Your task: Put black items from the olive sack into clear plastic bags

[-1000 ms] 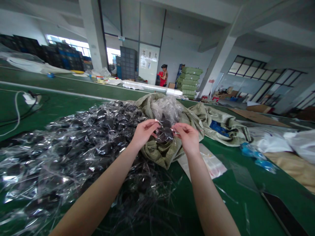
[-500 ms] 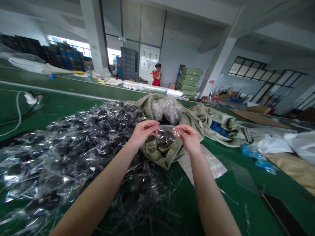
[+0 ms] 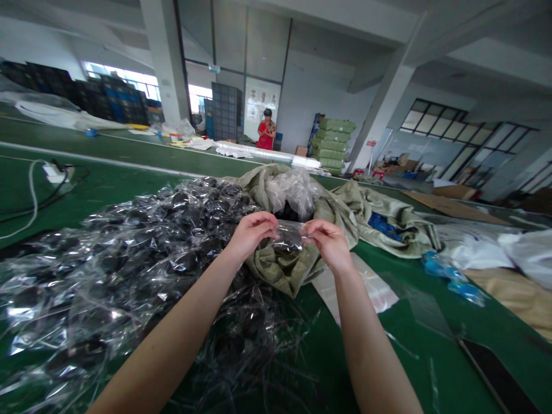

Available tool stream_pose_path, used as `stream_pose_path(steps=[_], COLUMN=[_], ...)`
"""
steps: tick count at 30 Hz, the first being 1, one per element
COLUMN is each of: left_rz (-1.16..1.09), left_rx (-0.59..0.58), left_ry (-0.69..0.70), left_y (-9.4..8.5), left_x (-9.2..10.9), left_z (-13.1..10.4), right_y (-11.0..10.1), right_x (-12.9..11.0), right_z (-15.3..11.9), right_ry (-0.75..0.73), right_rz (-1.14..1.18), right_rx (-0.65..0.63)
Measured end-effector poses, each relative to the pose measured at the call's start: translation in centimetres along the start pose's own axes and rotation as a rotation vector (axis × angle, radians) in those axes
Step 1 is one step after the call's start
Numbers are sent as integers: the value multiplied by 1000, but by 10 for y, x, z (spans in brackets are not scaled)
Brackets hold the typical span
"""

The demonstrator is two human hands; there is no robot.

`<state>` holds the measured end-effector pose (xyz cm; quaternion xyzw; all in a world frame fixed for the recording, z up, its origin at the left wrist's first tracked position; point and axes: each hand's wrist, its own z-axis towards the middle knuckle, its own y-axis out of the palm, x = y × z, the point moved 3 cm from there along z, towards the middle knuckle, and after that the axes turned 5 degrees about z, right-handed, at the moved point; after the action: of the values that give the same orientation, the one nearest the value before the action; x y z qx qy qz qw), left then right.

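Between my two hands a small clear plastic bag (image 3: 288, 237) is stretched sideways, with something dark inside that I cannot make out. My left hand (image 3: 254, 233) is closed in a pinch on the bag's left edge. The right edge is pinched by my right hand (image 3: 328, 238). Behind and below the bag lies an open olive woven sack (image 3: 287, 273), with crumpled clear plastic (image 3: 295, 192) at its mouth. To the left spreads a large heap of dark items in clear bags (image 3: 142, 247).
A phone (image 3: 495, 374) lies at the right front of the green table (image 3: 414, 339). White printed sheets (image 3: 373, 284) rest beside my right forearm. Blue plastic pieces (image 3: 455, 279) are farther right. A power strip (image 3: 56, 172) sits at left. A co-worker (image 3: 266, 132) stands beyond the tables.
The bag between my hands looks flatter and its dark content shows less. My hands stay nearly in place. The co-worker in the background has shifted left and turned.
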<state>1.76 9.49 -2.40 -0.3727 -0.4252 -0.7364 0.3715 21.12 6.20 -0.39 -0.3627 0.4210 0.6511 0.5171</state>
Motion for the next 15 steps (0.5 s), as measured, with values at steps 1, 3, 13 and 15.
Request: stream_pose_path(steps=[1,3,13,15], left_rz=[-10,-16,91,77], left_rx=[-3,-6,22,-7], left_ry=[-13,-28,-10,-60], left_y=[0,0,4,6], left_x=[0,-1,-11,-12], left_z=[0,0,2,1], right_y=[0,0,-2,-1], right_x=[-1,-2,-5,-6], right_z=[0,-1,-1,-2], right_ry=[-9,-30,-88,-111], right_rz=[-16,-59,-138,-137], right_rx=[-1,-1,-14,-10])
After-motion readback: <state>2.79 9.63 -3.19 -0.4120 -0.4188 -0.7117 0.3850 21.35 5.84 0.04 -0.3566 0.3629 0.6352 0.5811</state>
